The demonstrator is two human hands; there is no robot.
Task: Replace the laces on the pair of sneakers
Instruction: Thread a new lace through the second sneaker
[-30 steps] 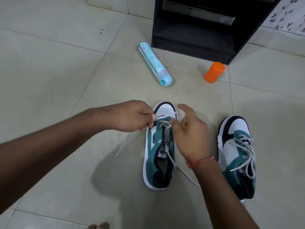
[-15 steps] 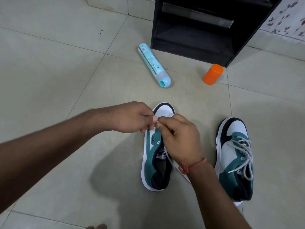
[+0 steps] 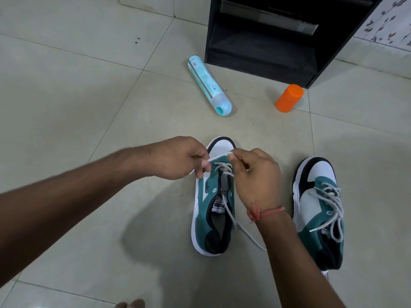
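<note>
Nearest me, the loose tail of the lace [image 3: 242, 230] is trailing off the sneaker's collar onto the floor [image 3: 66, 107] just under my right wrist, limp and feather-light, so it is going wherever I am pulling it. Between my forearms the sneaker I am lacing [image 3: 213, 210] is lying flat, toe away from me; it looks light enough to slide on the smooth tiles if I am tugging hard, and neither hand is steadying it. Just above its toe-end eyelets, my left hand [image 3: 184, 158] is pinching one part of the lace between thumb and curled fingers, while my right hand [image 3: 255, 174] is pinching the stiffer tip end, a short span stretched taut between them. That hard tip seems the best place to be holding, since the soft cord would buckle at an eyelet. Outside my right arm the other sneaker [image 3: 318, 210] is sitting fully laced. Beyond my hands a blue spray bottle [image 3: 209, 85] is lying on its side, and an orange container [image 3: 289, 98] is standing beside a black cabinet [image 3: 278, 36].
</note>
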